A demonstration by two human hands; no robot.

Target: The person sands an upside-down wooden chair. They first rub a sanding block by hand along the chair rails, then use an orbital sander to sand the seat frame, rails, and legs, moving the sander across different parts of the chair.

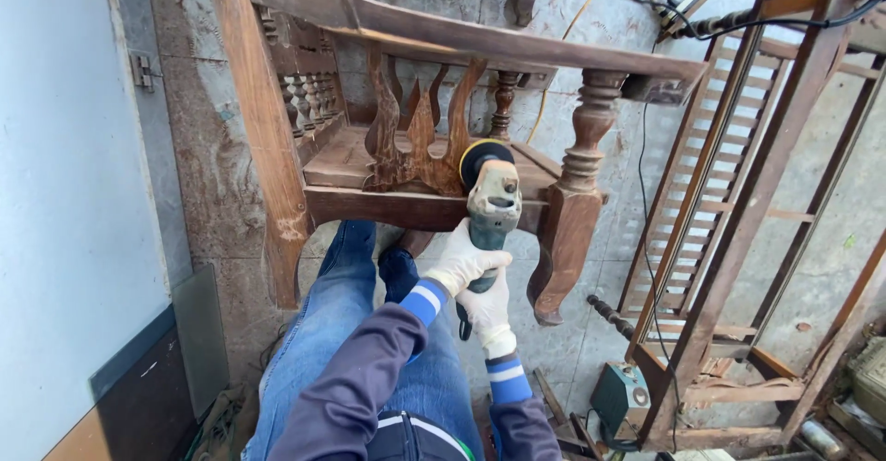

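The sander (491, 204), at frame centre, sits clenched in my gloved left hand (464, 263) and right hand (488, 311), its disc on the carved chair (415, 147) splat, which looks, as far as I can tell, mostly dark and unsanded.

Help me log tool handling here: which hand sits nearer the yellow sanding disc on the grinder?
Left. The left hand wraps the grinder body just below its head and yellow disc; the right hand grips the handle end, lower and farther from the disc.
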